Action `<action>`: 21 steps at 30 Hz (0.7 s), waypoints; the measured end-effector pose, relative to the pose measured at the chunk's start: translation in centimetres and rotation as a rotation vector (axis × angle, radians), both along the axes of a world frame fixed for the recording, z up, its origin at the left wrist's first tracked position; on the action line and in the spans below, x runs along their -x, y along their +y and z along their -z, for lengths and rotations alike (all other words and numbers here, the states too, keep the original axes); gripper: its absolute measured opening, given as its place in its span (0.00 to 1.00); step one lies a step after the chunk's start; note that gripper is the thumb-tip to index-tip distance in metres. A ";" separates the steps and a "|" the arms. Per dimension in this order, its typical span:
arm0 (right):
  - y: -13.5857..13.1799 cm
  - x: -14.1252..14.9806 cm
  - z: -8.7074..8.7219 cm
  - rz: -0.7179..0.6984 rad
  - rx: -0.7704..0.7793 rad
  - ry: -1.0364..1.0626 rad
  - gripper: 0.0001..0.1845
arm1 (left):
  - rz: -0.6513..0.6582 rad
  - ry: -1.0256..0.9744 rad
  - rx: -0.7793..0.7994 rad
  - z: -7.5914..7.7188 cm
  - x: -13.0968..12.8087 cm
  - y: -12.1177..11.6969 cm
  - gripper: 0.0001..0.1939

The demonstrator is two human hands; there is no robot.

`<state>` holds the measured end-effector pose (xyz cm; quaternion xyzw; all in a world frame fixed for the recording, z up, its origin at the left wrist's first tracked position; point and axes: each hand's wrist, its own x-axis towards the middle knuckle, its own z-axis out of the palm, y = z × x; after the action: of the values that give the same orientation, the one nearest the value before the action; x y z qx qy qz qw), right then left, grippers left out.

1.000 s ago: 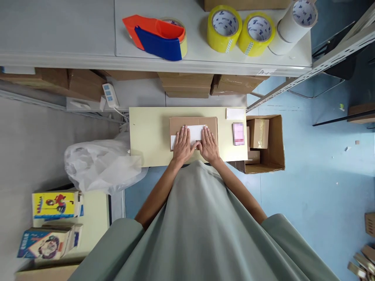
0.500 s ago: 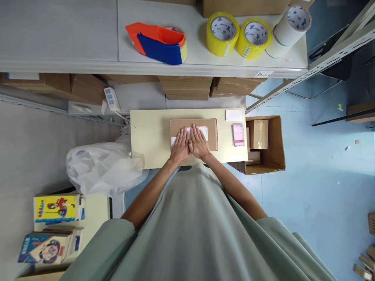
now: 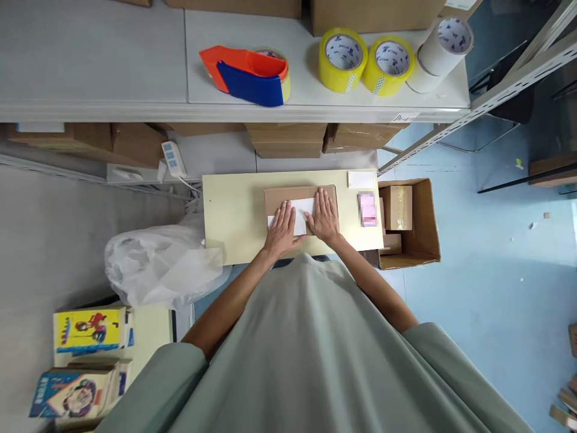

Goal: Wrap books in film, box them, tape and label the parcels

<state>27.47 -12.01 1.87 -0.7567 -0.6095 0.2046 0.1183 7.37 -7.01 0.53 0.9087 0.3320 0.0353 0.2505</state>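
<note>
A flat brown cardboard box [image 3: 288, 193] lies on a pale yellow table [image 3: 234, 216]. On its top is a white label [image 3: 303, 218], partly covered by my hands. My left hand [image 3: 280, 231] rests flat on the left part of the label and box, fingers outstretched. Toward the box's right end, my right hand [image 3: 323, 218] lies palm down with its fingers extended and thumb spread. Neither hand grips anything. To the right on the table are a white card [image 3: 361, 179] and a small pink item [image 3: 368, 209], which is blurred.
Beyond the table, a shelf [image 3: 135, 72] carries an orange and blue tape dispenser [image 3: 247, 75] and yellow tape rolls [image 3: 343, 60]. An open carton [image 3: 421, 240] with small boxes stands at the right. Left are a white plastic bag [image 3: 157, 261] and stacked books [image 3: 90, 329].
My hands, earlier side by side at the middle of the label, have moved apart. The right hand slid toward the box's right end, uncovering more of the label; the left stays near its left part.
</note>
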 end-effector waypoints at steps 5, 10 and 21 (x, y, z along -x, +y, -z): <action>3.0 4.0 0.5 -0.146 -0.006 0.048 0.48 | 0.018 0.065 -0.024 0.5 -0.1 0.5 0.57; -1.7 2.9 -0.2 -0.273 0.004 0.012 0.45 | 0.012 0.062 -0.028 0.8 0.4 0.2 0.49; -1.6 2.4 0.9 -0.064 0.010 -0.106 0.45 | 0.113 0.143 -0.031 -1.0 3.7 -0.1 0.46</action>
<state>25.04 -13.58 0.93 -0.7473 -0.6377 0.1709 0.0756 3.68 -7.09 1.51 0.9299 0.2968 -0.0387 0.2137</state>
